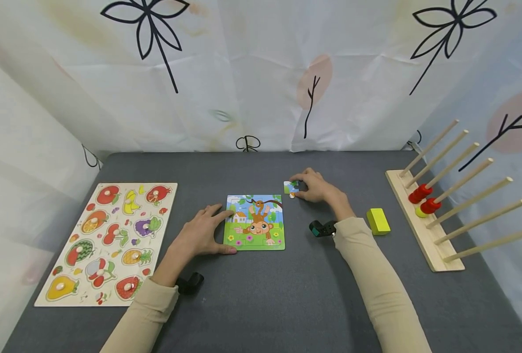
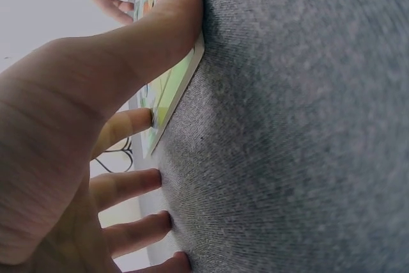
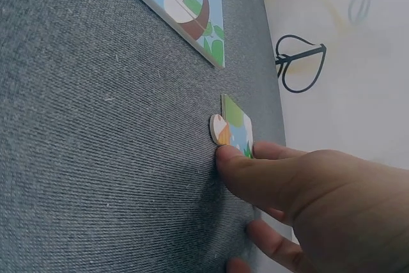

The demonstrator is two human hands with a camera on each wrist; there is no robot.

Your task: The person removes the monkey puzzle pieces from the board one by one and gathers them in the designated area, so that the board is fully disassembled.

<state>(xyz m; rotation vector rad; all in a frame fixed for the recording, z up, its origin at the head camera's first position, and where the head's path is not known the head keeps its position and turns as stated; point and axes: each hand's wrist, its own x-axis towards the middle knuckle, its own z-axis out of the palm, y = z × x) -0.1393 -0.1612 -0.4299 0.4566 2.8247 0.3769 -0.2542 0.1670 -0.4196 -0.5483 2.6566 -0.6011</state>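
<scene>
My left hand (image 1: 203, 230) is spread wide and grips nothing: its thumb rests at the near left corner of a square jigsaw puzzle (image 1: 254, 235) with a monkey on a blue-and-green background, the index fingertip meets the puzzle's left edge, and the other fingers reach out over the cloth. The puzzle lies around the middle of the dark grey cloth-covered table (image 1: 265, 304), well in from its far edge. My right hand (image 1: 317, 187) is nearly closed at the thumb and index finger, which pinch a small blue-and-green jigsaw piece (image 1: 289, 187) with a rounded white-and-orange tab; its other fingers are loosely bent. That piece is just beyond the puzzle's far right corner, apart from it, toward the table's far edge. A black device (image 1: 191, 283) sits at my left wrist and another black device (image 1: 322, 228) at my right. Along the table's left edge lies a white board with colourful fruit shapes (image 1: 130, 228). By the right edge stands a pale wooden rack of seven pegs (image 1: 448, 262), with red beads (image 1: 430, 206) on two of them. A yellow rectangular block (image 1: 378, 221) lies between my right sleeve (image 1: 375, 274) and the rack.
</scene>
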